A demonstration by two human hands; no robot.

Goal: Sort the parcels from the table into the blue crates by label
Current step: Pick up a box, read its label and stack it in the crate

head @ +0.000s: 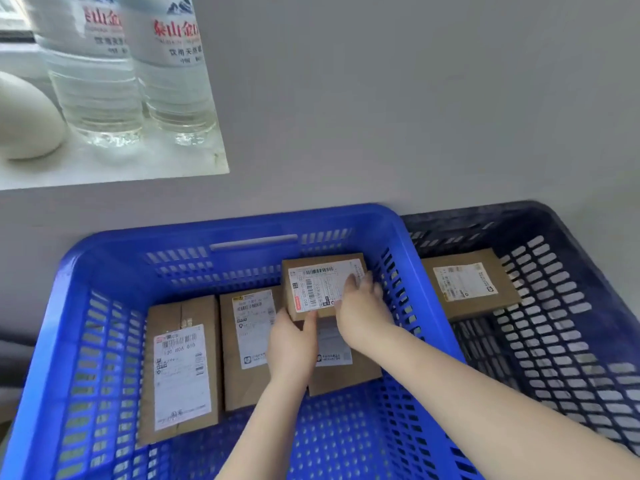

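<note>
Parcel [320, 287] label-up, long axis left-right, held by both hands' grip: left hand [292, 344], right hand [360, 306].

Head camera looks steeply down — close over the blue crate [69, 306].

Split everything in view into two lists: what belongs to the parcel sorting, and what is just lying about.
Part of the job:
- held parcel, gripped by left hand and right hand
- bright blue crate with three more parcels
- dark blue crate with one parcel

Lying about:
- two water bottles
- white rounded object on the sill
</note>
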